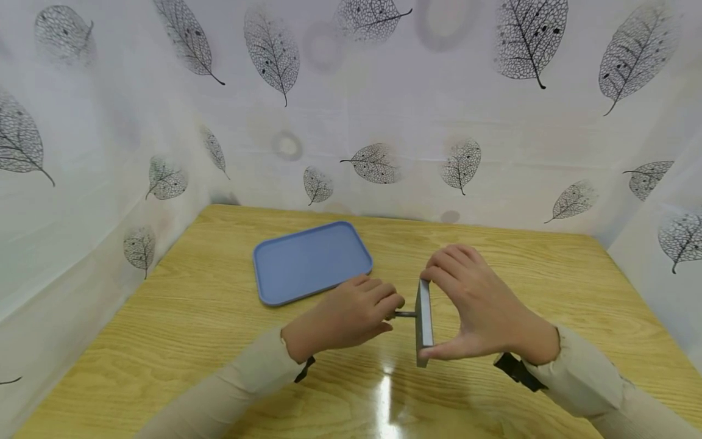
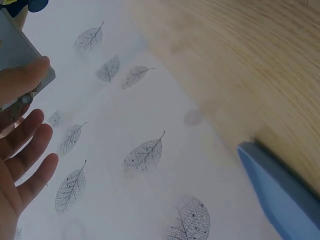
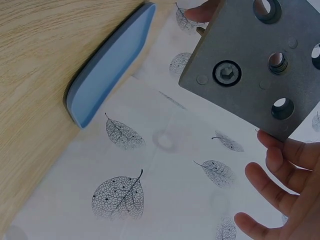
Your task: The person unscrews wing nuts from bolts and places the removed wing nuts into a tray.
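Note:
A square grey metal plate with several round holes stands on edge in front of me. My right hand holds it by opposite edges, thumb low and fingers high. The socket head of a bolt sits in one hole, and the shank sticks out on the left side. At the shank's end my left hand pinches a small metal nut, possibly a wing nut, mostly hidden by fingers. In the left wrist view, the left thumb overlaps the plate.
A shallow blue tray lies on the wood-grain table, behind and left of the hands. A pale curtain printed with leaves encloses the table at the back and sides.

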Demonstrator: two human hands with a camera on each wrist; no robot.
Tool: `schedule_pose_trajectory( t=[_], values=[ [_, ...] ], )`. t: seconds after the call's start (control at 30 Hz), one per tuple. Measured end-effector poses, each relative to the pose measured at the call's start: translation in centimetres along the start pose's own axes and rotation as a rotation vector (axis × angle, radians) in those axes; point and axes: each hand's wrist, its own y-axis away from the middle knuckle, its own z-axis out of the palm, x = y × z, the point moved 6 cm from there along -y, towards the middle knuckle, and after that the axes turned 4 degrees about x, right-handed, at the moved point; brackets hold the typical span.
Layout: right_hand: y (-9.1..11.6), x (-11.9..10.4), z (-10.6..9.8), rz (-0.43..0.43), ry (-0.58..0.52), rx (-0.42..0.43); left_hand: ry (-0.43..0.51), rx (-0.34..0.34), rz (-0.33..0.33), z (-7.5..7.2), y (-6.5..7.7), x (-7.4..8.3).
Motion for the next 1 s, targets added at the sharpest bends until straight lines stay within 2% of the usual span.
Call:
schedule_pose_trajectory(
  t=[0.3, 0.67, 1.0],
  values=[
    [0.04, -0.04, -0.02, 0.004, -0.003, -0.002, -0.143, 0.084, 0.111, 0.11, -0.02, 0.6],
    [0.11, 0.02, 0.03, 0.004, -0.005, -0.006, -0.056, 0.124, 0.04, -0.28, 0.0, 0.35],
    [0.11, 0.01, -0.03, 0.008, -0.011, -0.006, -0.01, 0.109, -0.024, -0.07, 0.21, 0.24]
  ],
)
